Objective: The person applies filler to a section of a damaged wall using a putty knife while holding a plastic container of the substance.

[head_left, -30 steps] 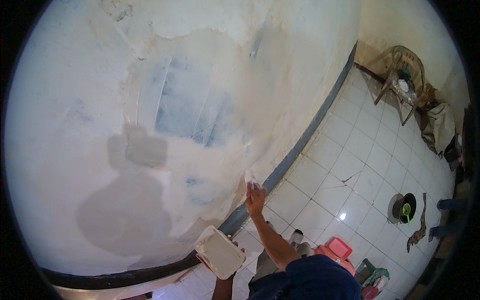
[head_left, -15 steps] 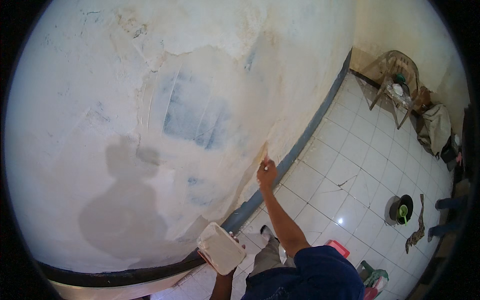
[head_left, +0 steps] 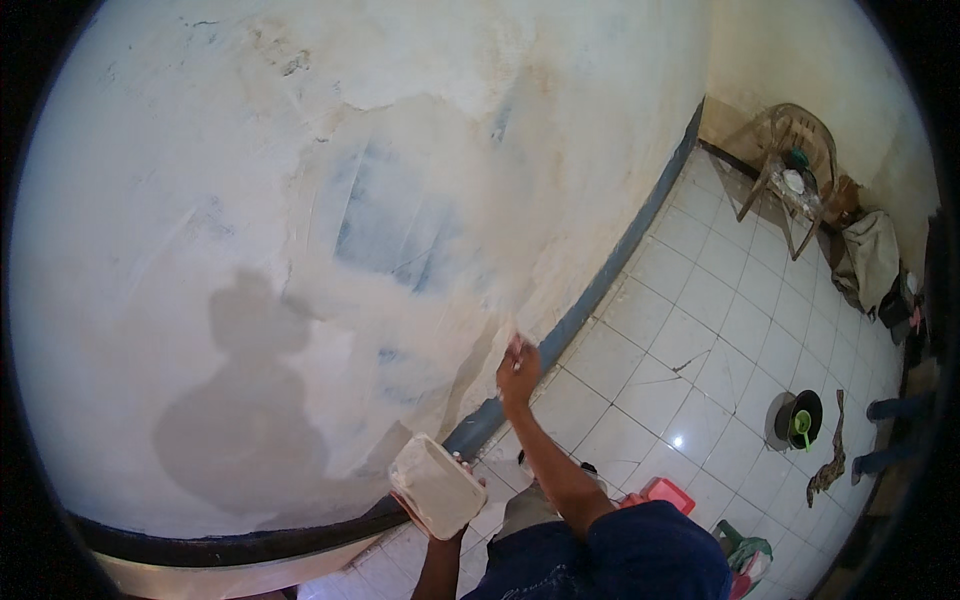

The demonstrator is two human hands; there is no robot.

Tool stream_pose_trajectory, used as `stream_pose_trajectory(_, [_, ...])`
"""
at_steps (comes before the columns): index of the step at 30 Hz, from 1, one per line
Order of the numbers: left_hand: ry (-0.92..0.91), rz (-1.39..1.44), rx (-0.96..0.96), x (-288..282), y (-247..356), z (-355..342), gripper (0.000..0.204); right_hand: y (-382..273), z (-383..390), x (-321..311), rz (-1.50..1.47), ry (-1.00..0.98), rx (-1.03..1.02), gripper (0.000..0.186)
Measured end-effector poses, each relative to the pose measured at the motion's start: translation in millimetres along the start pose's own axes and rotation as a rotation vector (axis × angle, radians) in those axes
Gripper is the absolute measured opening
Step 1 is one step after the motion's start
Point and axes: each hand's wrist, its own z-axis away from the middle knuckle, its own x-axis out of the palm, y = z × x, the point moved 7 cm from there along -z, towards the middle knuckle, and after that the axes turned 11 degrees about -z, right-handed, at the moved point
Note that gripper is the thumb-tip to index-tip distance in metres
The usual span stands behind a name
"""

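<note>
My left hand [head_left: 459, 534] grips a pale rectangular tub [head_left: 437, 487] from below and along its side, with its fingertips showing at the right rim. Off-white paste lies smeared inside it. Beside the wall's lower edge, my right hand [head_left: 517, 376] is closed round a thin, pale tool [head_left: 515, 344] held against the wall; its shape is blurred and mostly hidden by the fingers. The white wall [head_left: 150, 330] carries smooth filler, rough peeling edges and a bluish patch [head_left: 385, 225] up and left of my right hand.
A grey-blue skirting band [head_left: 625, 255] runs along the wall above white floor tiles [head_left: 650, 320]. To the right are a black bucket [head_left: 812, 408] with a green dipper, a twisted rag [head_left: 830, 465] and a red-pink container [head_left: 668, 493]. A dirty plastic chair [head_left: 800, 150] stands in the far corner.
My right hand has moved a little left and down along the wall's base. The left hand and tub have barely shifted. More of the red-pink container shows.
</note>
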Motion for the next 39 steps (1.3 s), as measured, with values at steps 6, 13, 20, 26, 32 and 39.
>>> stream_pose_trajectory(6, [0.060,-0.021,0.066,-14.0,9.8,8.2,0.106,-72.5,0.4,24.3,-0.030,-0.049,-0.190,0.020])
stream_pose_trajectory(13, [0.031,-0.082,0.030,-17.3,12.7,11.9,0.108,-123.2,67.1,12.7,-0.240,-0.323,-0.337,0.025])
stream_pose_trajectory(20, [-0.045,-0.073,0.068,5.8,11.4,16.4,0.103,-103.4,-5.7,-13.6,-0.098,0.017,-0.277,0.044])
stream_pose_trajectory(26, [-0.092,-0.085,0.038,2.4,12.6,16.7,0.108,-131.8,31.6,23.5,-0.190,-0.235,-0.340,0.036])
stream_pose_trajectory(32, [0.044,-0.093,0.132,-28.5,27.3,24.1,0.103,-168.4,76.1,8.4,-0.328,-0.448,-0.480,0.026])
stream_pose_trajectory(39, [0.012,-0.027,0.149,-10.3,27.2,27.2,0.104,-125.5,10.0,-3.5,-0.109,-0.227,-0.224,0.044])
